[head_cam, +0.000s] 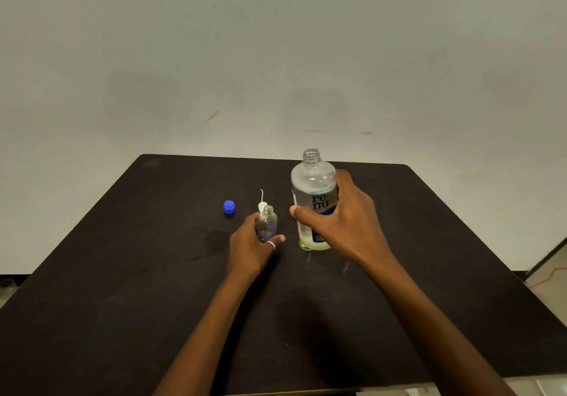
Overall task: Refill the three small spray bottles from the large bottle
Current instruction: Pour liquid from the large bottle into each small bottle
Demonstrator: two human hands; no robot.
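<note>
Pouring looks next: large bottle (313, 199), uncapped, upright on the desk (122, 272), gripped by right hand (340, 220); small spray bottle (267, 223), open-necked, steadied by left hand (250, 246); necks best brought close, tilted slowly.

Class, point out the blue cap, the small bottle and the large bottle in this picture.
blue cap (229, 206), head view, on its top.
small bottle (267, 222), head view, on its clear body.
large bottle (313, 180), head view, on its upper body above the label.
</note>
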